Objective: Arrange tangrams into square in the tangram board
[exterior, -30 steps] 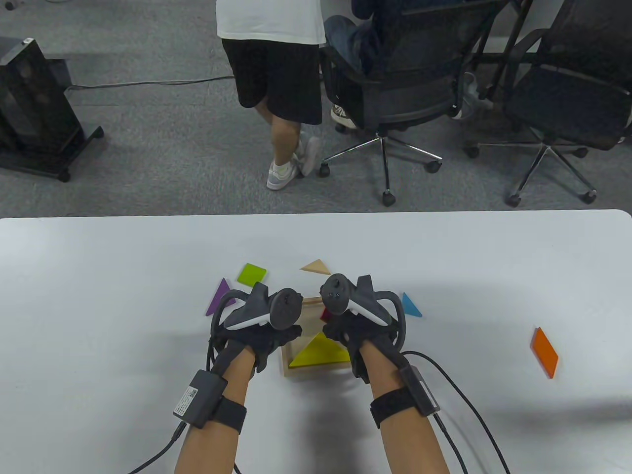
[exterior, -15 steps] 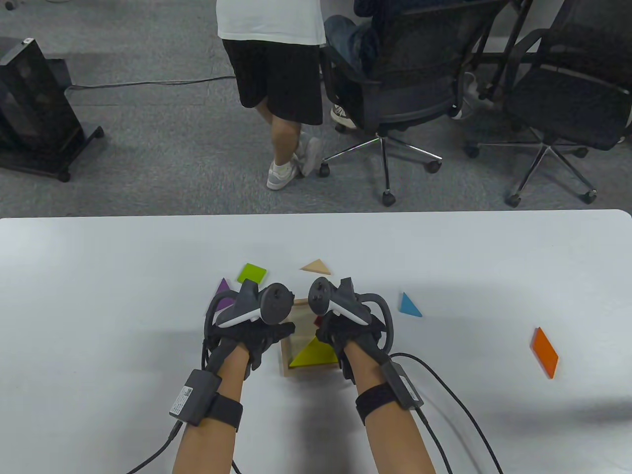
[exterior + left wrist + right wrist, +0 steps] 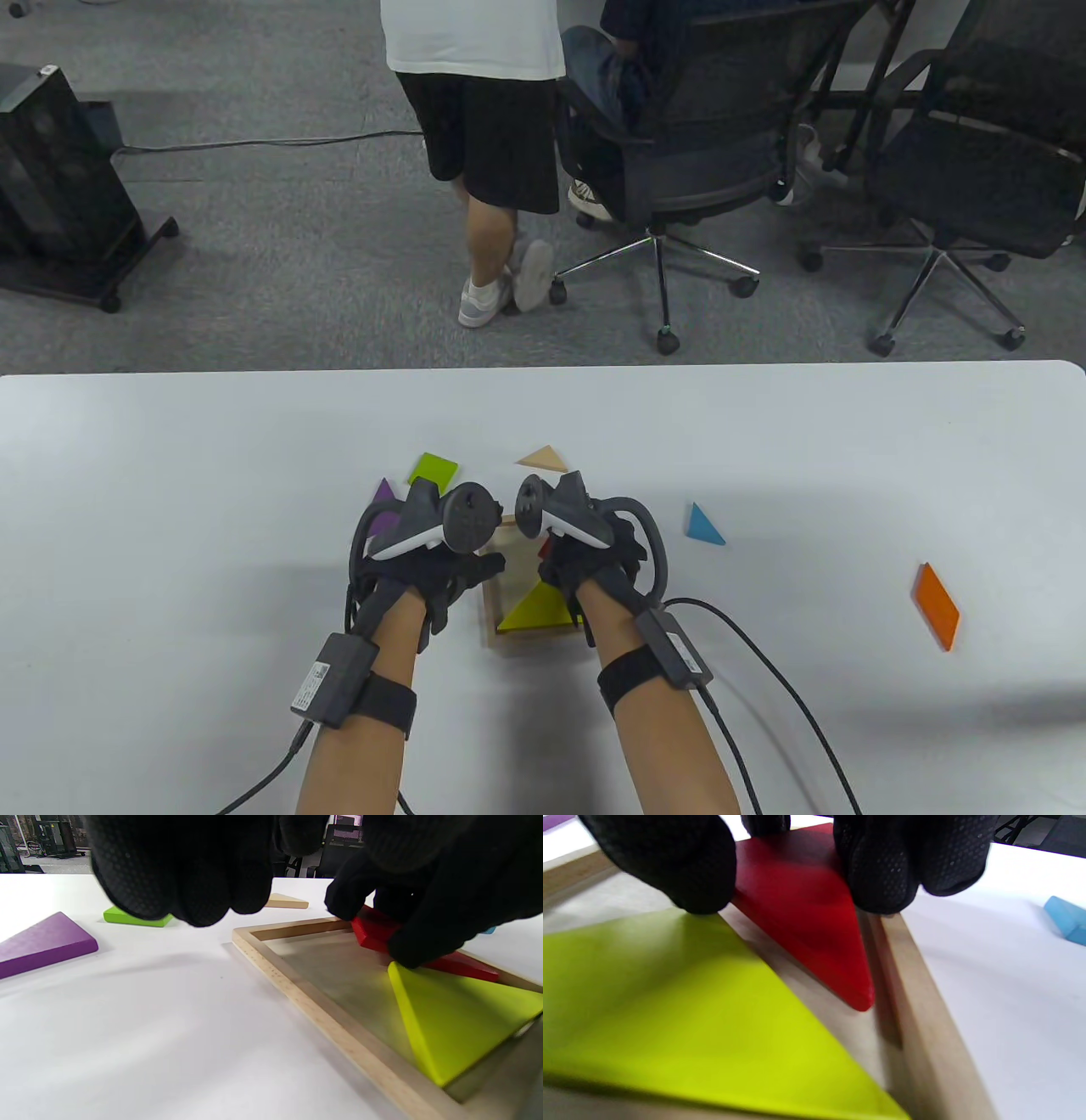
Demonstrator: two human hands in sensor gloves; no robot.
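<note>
The wooden tangram board (image 3: 490,624) lies near the table's front with a large yellow triangle (image 3: 539,609) in its near right corner. My right hand (image 3: 567,562) is over the board's right side. Its thumb (image 3: 670,866) and fingers (image 3: 895,870) pinch a red triangle (image 3: 806,916), which lies tilted against the right rail (image 3: 925,1027) just beyond the yellow triangle (image 3: 670,1005). My left hand (image 3: 450,570) hovers at the board's left rail (image 3: 297,993); its fingers (image 3: 182,870) hang loosely curled and hold nothing.
Loose pieces lie around the board: a purple triangle (image 3: 383,503) and green square (image 3: 433,469) at the left, a tan triangle (image 3: 543,459) behind, a blue triangle (image 3: 702,525) to the right, an orange parallelogram (image 3: 935,606) far right. Beyond the table are a standing person and office chairs.
Both hands have shifted left. The right hand has carried the red triangle further over the board. The standing person behind the table has stepped slightly right.
</note>
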